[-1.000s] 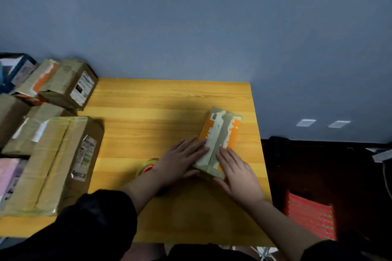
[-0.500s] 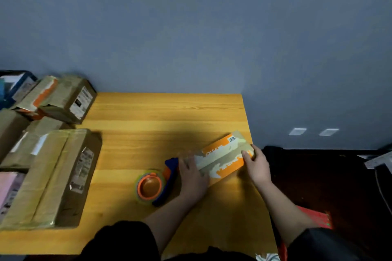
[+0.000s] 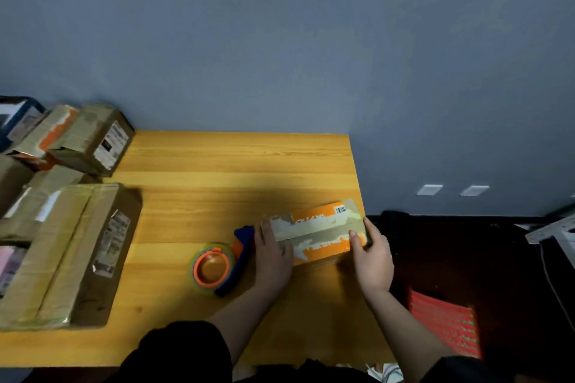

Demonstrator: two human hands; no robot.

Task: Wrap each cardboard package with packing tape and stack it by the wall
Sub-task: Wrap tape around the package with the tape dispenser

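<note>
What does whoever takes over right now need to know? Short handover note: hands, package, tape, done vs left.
Left hand: lies on the left end of the orange-and-tan package, fingers over its top.
Right hand: grips the package's right end, thumb on top.
Package lies flat near the right edge of the wooden table, long side across.
Tape dispenser sits on the table just left of the left hand, unheld.
Done: several taped boxes piled at the table's left, some by the wall.
Left: tape this package, then stack it by the wall.
</note>
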